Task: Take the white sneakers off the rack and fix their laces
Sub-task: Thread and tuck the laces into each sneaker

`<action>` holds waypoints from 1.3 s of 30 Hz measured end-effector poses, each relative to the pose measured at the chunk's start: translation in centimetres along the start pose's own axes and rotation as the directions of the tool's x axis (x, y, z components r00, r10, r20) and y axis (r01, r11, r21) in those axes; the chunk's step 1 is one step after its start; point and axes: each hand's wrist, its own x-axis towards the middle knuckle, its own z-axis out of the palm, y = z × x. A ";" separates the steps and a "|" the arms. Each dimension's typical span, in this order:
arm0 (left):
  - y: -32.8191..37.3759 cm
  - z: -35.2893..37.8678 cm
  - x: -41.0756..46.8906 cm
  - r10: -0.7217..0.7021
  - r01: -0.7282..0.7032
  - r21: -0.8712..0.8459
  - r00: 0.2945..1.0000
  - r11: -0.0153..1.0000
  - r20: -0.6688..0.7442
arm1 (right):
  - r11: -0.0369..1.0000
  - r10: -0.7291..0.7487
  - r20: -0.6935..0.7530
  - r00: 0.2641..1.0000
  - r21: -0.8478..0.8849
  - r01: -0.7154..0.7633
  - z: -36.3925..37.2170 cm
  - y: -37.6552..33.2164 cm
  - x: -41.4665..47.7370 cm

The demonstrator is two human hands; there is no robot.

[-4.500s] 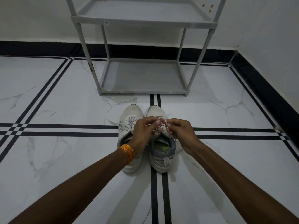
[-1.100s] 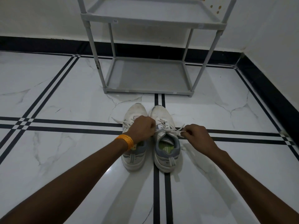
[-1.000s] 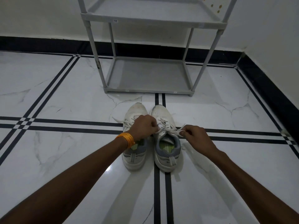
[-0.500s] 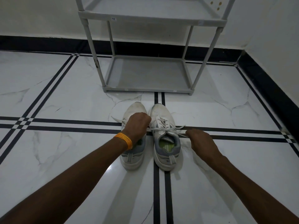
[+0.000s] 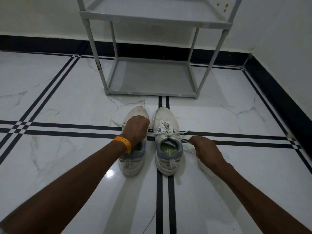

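Two white sneakers stand side by side on the marble floor (image 5: 67, 102), just in front of the grey shoe rack (image 5: 152, 76), toes pointing toward it; both shelves of the rack that show are bare, so the first part of the task, taking the pair off, looks done; what remains is the lacing.

The right sneaker (image 5: 167, 142), on the side of the rack's right legs, has its lace (image 5: 170, 135) stretched out sideways across the eyelets; the right hand (image 5: 207, 149) pinches one strand of it between fingertips, on the floor just beside the shoe and further from the rack than the toe; the left hand (image 5: 136, 129) is curled into a closed fist over the tongue of the left sneaker (image 5: 133, 159), and the other strand runs into that fist, so its grip seems pressed around the lace, though the fingers themselves are hidden.

By the look of it a knot on the right shoe is being drawn tight; whether it is a first crossing or a finished bow I cannot tell. A loose lace end (image 5: 116, 123) trails from under the left hand, away from the rack's left leg, so the left sneaker's lace may not yet be tied; an orange wristband (image 5: 122, 143) sits on the left wrist.
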 end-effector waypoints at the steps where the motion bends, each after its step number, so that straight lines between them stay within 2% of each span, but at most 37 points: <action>1: -0.1 0.0 0.0 -0.003 0.002 -0.016 1.000 1.000 -0.008 | 0.999 0.007 0.000 1.000 0.032 -0.007 -0.1 -0.1 0.0; 4: -0.4 -0.4 0.1 -0.007 0.004 -0.136 1.000 0.991 -0.022 | 0.983 0.037 0.036 0.999 0.180 -0.043 -0.5 -0.5 0.1; 7: -0.7 -1.7 0.0 -0.001 -0.002 -0.353 1.000 0.935 -0.007 | 0.933 0.068 0.091 0.994 0.346 -0.096 -2.8 -1.1 0.5; 10: 0.3 -3.1 -0.2 -0.032 -0.012 -0.497 0.996 0.868 -0.080 | 0.923 0.195 0.010 0.981 0.336 -0.187 -5.7 -1.8 1.0; 12: 1.9 -3.4 -0.4 -0.046 -0.045 -0.526 0.986 0.849 -0.158 | 0.960 0.131 0.002 0.991 0.251 -0.128 -6.6 -3.4 1.4; 14: 3.8 -2.6 -1.0 0.040 -0.088 -0.507 0.994 0.857 -0.104 | 0.981 0.005 0.083 0.997 0.195 -0.021 -6.2 -5.4 1.8; 16: 5.0 -0.9 -1.5 0.145 -0.116 -0.398 0.988 0.910 0.045 | 0.991 -0.058 0.148 0.987 0.128 0.039 -4.7 -6.4 2.1; 18: 5.1 0.5 -1.8 0.142 -0.104 -0.341 0.986 0.934 0.090 | 0.997 -0.065 0.151 0.986 0.049 0.058 -3.6 -6.6 2.4; 21: 4.5 1.1 -1.9 0.065 -0.057 -0.391 0.998 0.919 0.008 | 0.992 -0.043 0.104 0.994 0.121 0.030 -3.6 -6.7 2.4; 24: 4.3 1.5 -2.0 0.045 -0.042 -0.378 0.999 0.925 -0.001 | 0.979 -0.006 0.080 0.997 0.204 -0.010 -3.7 -6.7 2.2; 29: 4.7 1.9 -2.4 0.076 -0.073 -0.222 0.997 0.972 0.005 | 0.975 -0.034 0.033 0.999 0.221 0.026 -3.6 -6.5 1.8; 32: 5.2 1.7 -2.2 0.025 -0.033 -0.229 0.999 0.973 -0.040 | 0.985 -0.012 -0.016 1.000 0.171 0.015 -3.3 -6.3 1.3; 36: 5.4 0.9 -1.7 -0.156 0.112 -0.365 0.983 0.924 -0.095 | 0.996 -0.062 -0.020 0.998 0.060 0.064 -1.9 -6.3 0.8; 39: 5.6 0.3 -1.1 -0.207 0.172 -0.289 0.974 0.942 -0.095 | 0.998 -0.064 -0.002 0.998 -0.024 0.064 -1.9 -6.2 1.2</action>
